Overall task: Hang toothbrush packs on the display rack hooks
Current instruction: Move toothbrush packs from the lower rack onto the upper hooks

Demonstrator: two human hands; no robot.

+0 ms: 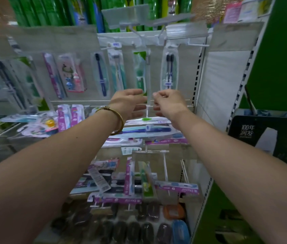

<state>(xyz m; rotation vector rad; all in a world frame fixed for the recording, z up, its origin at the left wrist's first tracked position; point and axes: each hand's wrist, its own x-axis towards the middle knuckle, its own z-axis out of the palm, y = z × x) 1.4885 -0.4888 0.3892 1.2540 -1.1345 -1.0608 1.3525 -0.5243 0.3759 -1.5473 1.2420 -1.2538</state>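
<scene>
We find the clear pack (148,76) hanging upright, top just under the hook (135,35), lower end between the left hand (130,101) and right hand (169,103), both equally near and half-curled; blur hides whether either pinches it.

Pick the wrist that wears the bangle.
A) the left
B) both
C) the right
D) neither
A: the bangle circles the wrist just behind the left hand, while the wrist behind the right hand is bare.
</scene>
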